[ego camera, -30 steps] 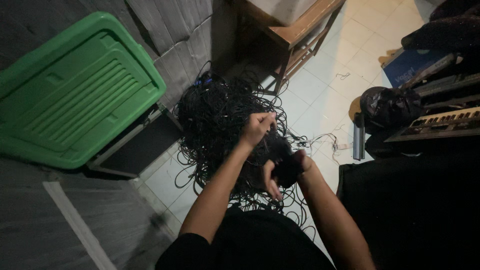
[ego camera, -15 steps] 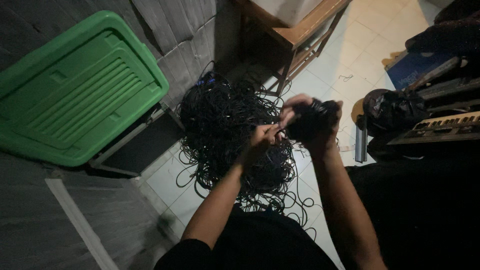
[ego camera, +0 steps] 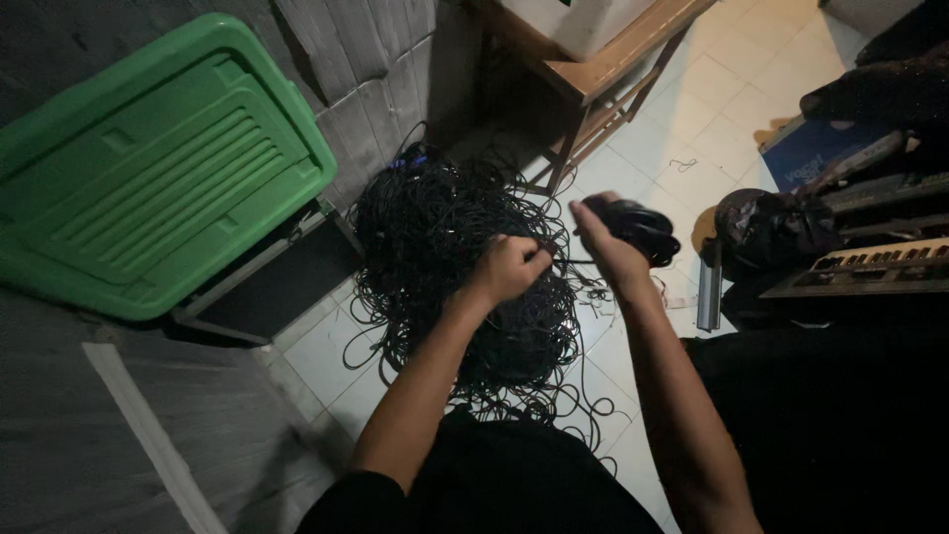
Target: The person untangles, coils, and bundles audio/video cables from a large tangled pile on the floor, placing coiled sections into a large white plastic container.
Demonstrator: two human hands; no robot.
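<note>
- Cable work is the step in hand: the right hand (ego camera: 608, 247) is closed around a small wound bundle of black cable (ego camera: 643, 229), held up above the floor, just right of the big heap.
- The left hand (ego camera: 506, 269) is a closed fist pinching a single strand (ego camera: 565, 260) that runs taut across to the bundle; both hands sit near each other, not touching.
- Under them a large tangled pile of black cables (ego camera: 445, 257) lies on the white tiled floor (ego camera: 326, 356), loops spilling out at its edges toward the person's knees.
- As I judge it, 1 length is being drawn free and coiled; the next move would call for feeding the strand without dragging knots up from the heap, since it appears to run back down into the tangle.
- Containers: a green plastic lid (ego camera: 148, 178) leans against the grey wall, over a dark case (ego camera: 277, 282) beside the pile; what the case holds cannot be told.
- A wooden stand (ego camera: 603, 89) at the top carries a white box; its contents are hidden.
- At the right edge lie a keyboard (ego camera: 870, 267) and a dark bag (ego camera: 761, 227), well apart from both hands.
</note>
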